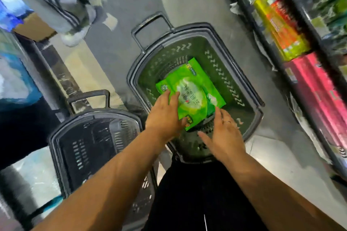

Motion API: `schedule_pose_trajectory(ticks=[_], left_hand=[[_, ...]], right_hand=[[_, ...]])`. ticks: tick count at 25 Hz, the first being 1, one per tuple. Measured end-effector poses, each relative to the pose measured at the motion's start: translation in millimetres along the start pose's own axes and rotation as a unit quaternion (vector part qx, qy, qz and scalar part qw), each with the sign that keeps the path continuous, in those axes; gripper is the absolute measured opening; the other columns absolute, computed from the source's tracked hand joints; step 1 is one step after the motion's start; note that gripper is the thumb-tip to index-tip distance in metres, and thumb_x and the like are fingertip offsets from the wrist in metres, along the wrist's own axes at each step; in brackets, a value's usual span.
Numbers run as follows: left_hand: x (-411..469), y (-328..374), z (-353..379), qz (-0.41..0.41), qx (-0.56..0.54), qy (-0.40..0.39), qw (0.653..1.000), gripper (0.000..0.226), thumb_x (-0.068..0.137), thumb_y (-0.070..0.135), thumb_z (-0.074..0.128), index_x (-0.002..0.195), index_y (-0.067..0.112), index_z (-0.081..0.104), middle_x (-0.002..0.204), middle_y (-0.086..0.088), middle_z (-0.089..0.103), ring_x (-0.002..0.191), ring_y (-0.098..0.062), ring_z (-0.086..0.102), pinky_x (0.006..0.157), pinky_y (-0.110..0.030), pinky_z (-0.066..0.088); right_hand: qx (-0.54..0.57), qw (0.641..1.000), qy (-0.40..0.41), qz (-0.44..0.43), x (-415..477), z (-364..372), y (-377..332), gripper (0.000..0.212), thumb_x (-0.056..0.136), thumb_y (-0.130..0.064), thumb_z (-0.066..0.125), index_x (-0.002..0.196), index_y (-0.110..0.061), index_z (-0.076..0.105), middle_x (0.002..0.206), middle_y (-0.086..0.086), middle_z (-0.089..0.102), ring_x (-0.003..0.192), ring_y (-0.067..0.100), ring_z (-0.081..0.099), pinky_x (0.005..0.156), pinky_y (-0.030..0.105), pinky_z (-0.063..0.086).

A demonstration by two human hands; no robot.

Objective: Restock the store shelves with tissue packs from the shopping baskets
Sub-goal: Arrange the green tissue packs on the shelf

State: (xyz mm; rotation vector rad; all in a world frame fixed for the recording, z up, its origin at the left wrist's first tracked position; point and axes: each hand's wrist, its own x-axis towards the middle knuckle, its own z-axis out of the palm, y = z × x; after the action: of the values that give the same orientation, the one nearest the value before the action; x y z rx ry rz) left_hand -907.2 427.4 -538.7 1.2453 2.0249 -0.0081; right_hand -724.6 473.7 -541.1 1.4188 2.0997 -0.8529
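Forearms [112,174]: bare, both reaching down toward a basket.
Left hand [165,116]: fingers lie straight on the top tissue pack [191,99], thumb at its near edge; whether it truly grips, I cannot tell.
Right hand [223,133]: relaxed and spread, holding nothing, fingertips just beside that pack.
Lower tissue pack [197,69]: green, under the top one.
Basket [191,27]: grey-rimmed, holds both packs.
Second basket [112,112]: dark, just to the left.
Shelf [281,30]: right side, stocked.

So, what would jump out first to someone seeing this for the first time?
The bright green tissue packs lying in the basket at the centre, on the floor. The left hand rests on the top pack, with the right hand open beside its near corner. To the right, shelves hold pink and yellow packs; a dark second basket stands at lower left.
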Motion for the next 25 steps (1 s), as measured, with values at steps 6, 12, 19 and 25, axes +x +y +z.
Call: schedule_pose_trajectory(ticks=[6, 12, 19, 25], left_hand=[[103.0, -38.5, 85.7, -0.019, 0.044, -0.027, 0.998, 0.087, 0.085, 0.046, 0.065, 0.152, 0.017, 0.017, 0.158, -0.014, 0.014, 0.146, -0.030, 0.014, 0.118, -0.039, 0.019], [210.2, -72.5, 133.7, -0.010, 0.079, -0.035, 0.996, 0.098, 0.083, 0.049, 0.066, 0.153, 0.012, 0.010, 0.157, -0.020, 0.012, 0.143, -0.038, 0.018, 0.117, -0.044, 0.020], [309.4, -112.6, 172.7, -0.117, 0.079, 0.000, 0.990, 0.123, 0.067, 0.065, 0.072, 0.153, 0.015, 0.000, 0.159, -0.017, 0.008, 0.146, -0.033, 0.011, 0.120, -0.040, 0.012], [325.8, -124.3, 161.7, -0.146, 0.030, -0.006, 0.989, 0.116, 0.053, 0.065, 0.081, 0.145, 0.020, 0.027, 0.143, -0.013, 0.040, 0.131, -0.036, 0.039, 0.109, -0.045, 0.035]], right_hand=[[0.126, 0.986, -0.031, 0.107, 103.2, 100.2, 34.2, 0.104, 0.084, -0.053, 0.064, 0.153, -0.004, 0.003, 0.157, 0.017, 0.014, 0.143, 0.033, 0.020, 0.113, 0.041, 0.027], [0.279, 0.919, -0.022, 0.278, 185.2, 178.7, 60.6, 0.122, 0.077, -0.050, 0.075, 0.151, 0.003, -0.007, 0.159, 0.020, 0.005, 0.145, 0.033, 0.017, 0.113, 0.037, 0.026], [0.424, 0.818, -0.049, 0.386, 259.6, 234.1, 81.5, 0.120, 0.071, -0.051, 0.079, 0.151, 0.000, 0.005, 0.152, 0.018, 0.034, 0.138, 0.033, 0.036, 0.109, 0.038, 0.032], [0.610, 0.670, -0.030, 0.421, 263.5, 245.2, 75.4, 0.121, 0.066, -0.038, 0.087, 0.153, -0.028, 0.003, 0.153, 0.009, 0.033, 0.135, 0.033, 0.040, 0.107, 0.052, 0.039]])
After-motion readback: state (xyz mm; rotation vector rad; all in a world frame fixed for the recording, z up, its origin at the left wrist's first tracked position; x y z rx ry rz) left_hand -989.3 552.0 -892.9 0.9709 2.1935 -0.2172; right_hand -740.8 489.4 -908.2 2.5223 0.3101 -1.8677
